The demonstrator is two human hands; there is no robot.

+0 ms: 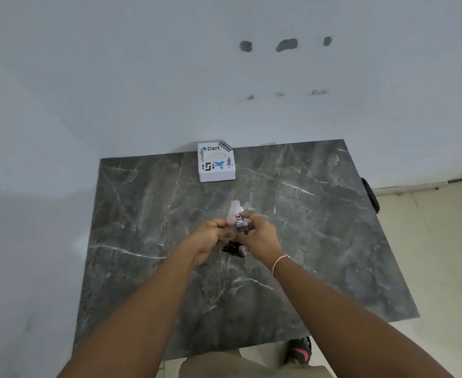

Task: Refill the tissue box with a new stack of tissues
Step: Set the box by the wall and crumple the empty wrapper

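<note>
Person seen from above. Both forearms were bare, with no sleeves in view. The right wrist carried a thin pale pink band (pixel 280 264). Below the arms, khaki trousers (pixel 224 364) covered the legs, and one foot wore a dark shoe with a red-pink patch (pixel 298 350).

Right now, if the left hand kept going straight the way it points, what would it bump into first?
The left hand points up and rightward, so it would first meet the crinkly plastic tissue packet it already pinches, then probably the right hand gripping the other side. The white tissue box lies farther back; depth is hard to judge.
</note>
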